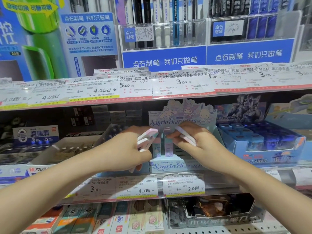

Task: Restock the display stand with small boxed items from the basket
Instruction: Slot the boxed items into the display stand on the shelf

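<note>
Setting: a stationery shop's shelving; price tags (136, 187) run along the shelf edges, and pen racks (163, 33) fill the upper part of the frame.
Display stand: the pale blue cardboard display stand (177, 165) with cartoon characters on its header sits at centre frame on the middle shelf; a few boxes stand upright inside it.
Left hand: the left hand (130, 149), just left of centre, has its fingers curled round a small stack of pink-and-white boxes (146, 138), held at the stand's left side.
Right hand: the right hand (197, 144), just right of centre, pinches a couple of flat pale boxes (186, 135) between thumb and fingers over the stand's right slots.
Basket: not in view.
Neighbour: a blue carton of small tubs (263, 142) stands just beside the stand, right of centre.
Risk: with both hands loaded at once, I judge a box could slip from either stack. Pushing one in could topple the upright boxes. The light stand might also slide back.
</note>
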Motion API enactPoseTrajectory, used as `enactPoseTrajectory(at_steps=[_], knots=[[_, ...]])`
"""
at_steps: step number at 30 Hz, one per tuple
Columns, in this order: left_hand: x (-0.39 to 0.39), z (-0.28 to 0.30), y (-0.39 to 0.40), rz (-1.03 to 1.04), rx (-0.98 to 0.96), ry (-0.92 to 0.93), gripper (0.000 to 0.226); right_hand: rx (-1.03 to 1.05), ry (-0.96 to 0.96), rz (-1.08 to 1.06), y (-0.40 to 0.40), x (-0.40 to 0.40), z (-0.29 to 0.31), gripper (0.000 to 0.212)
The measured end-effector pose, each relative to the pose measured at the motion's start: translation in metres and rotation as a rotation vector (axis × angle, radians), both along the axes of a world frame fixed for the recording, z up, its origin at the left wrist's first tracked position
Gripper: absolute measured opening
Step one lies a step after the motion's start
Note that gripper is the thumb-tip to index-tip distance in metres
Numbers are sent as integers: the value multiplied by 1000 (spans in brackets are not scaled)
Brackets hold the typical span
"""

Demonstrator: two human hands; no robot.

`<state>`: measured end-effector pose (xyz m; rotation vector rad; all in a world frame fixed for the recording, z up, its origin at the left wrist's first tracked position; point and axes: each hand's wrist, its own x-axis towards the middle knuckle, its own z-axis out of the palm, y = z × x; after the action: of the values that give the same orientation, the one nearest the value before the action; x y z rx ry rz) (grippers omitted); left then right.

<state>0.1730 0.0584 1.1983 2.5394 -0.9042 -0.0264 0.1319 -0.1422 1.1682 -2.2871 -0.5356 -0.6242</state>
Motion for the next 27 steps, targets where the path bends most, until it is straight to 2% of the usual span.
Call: enactPoseTrajectory(at_steps=[3,6,9,12,15,18,23,27], knots=[[-1,0,-2,15,-40,-31,17,178,204,81,-1,-9,8,10],[-9,-3,-5,23,-160,-140,7,453,347,153,5,-16,7,1],[-22,-4,-10,-17,-313,-228,24,815,541,295,8,-22,6,15],[-31,-5,-15,-68,-442,-129,15,1041,596,435,11,-27,7,14],[-36,-9,-21,-128,-566,100,13,1124,570,482,17,-29,6,14],[-41,-13,-25,-133,-627,221,22,1160,475,433,21,-27,2,16],[-45,-17,-35,-151,-715,310,18,1102,412,291,26,-17,-3,38],[-41,-16,-35,-172,-705,331,22,1124,384,274,32,-20,1,22]])
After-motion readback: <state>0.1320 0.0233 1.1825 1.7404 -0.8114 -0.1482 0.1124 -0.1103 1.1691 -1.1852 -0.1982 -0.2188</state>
